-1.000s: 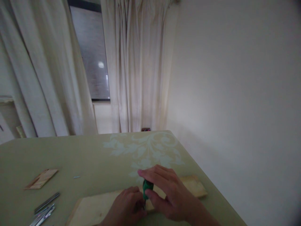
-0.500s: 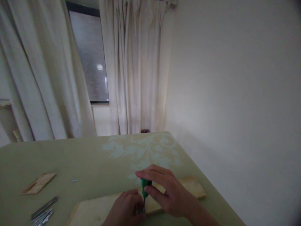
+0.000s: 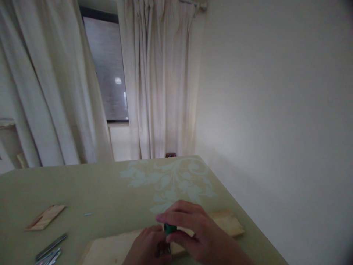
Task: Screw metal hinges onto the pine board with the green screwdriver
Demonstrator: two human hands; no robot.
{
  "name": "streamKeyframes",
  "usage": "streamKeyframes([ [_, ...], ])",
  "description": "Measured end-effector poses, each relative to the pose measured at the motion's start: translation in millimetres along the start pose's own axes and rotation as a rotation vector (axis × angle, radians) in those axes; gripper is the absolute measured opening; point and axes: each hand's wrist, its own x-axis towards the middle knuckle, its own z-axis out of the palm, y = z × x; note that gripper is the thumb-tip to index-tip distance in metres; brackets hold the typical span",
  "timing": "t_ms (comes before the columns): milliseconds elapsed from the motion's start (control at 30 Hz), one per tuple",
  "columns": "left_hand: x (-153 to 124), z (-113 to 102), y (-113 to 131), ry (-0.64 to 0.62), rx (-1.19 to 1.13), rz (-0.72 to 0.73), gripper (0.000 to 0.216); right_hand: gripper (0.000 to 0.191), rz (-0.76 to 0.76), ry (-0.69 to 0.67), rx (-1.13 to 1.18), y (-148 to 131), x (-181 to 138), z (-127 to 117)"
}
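"What's around you?"

"Cream fabric curtains (image 3: 154, 81) hang at eleven to twelve o'clock beyond the table with a flat olive-green top (image 3: 91, 187), and a plain white wall (image 3: 275, 110) fills two o'clock."

"And your hands?"

"My right hand (image 3: 190, 228) is wrapped about a stubby green handle (image 3: 170, 229), thumb against its near side, fingers reaching over its top. My left hand (image 3: 147, 244) curls at eight o'clock from it, close in. Its fingertips are hidden, so I can't tell what they pinch."

"How does the wood lie?"

"The long, flat, pale wooden board (image 3: 113, 244) lies beneath both hands, its long axis running from half past eight to half past two. The handle looks roughly upright, crosswise to that axis. My left hand is nearer the handle's lower end; whether that end meets the board, I can't see."

"Anything off to the side?"

"Thin grey metal strips (image 3: 51, 247) at half past eight, a flat brown wood scrap (image 3: 45, 218) near nine, and a tiny pale rod (image 3: 88, 214) towards half past nine, all well apart from my hands."
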Motion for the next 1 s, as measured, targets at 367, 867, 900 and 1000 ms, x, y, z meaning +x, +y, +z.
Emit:
streamKeyframes([
  [367,0,-1,2,0.024,0.059,-0.062,0.009,0.052,0.028,0.017,-0.076,1,-1,1],
  [867,5,0,-7,-0.011,0.01,-0.037,0.029,0.038,-0.018,0.153,-0.007,19,-3,4],
  [900,4,0,-6,-0.007,0.005,-0.028,0.029,0.041,-0.006,0.113,0.011,17,-4,1],
  [1000,6,2,-7,-0.013,0.024,-0.04,0.02,0.041,0.015,0.08,0.08,17,-5,-2],
])
